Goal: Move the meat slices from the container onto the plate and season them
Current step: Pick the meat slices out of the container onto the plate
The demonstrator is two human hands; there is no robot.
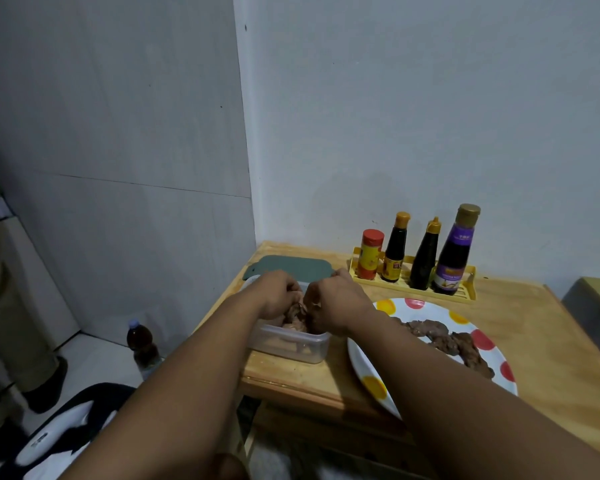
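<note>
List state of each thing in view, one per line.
Container: open, meat inside.
Lid: off, flat behind container.
Plate: holds several meat slices.
Left hand: in container, gripping meat.
Right hand: in container, gripping meat.
Three sauce bottles: capped, upright in yellow rack.
Red-lidded shaker: closed, upright in rack.
Floor bottle: capped, upright.

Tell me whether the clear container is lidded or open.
Open: the container has no lid on, both hands reach into it, and a green lid lies behind it.
</note>
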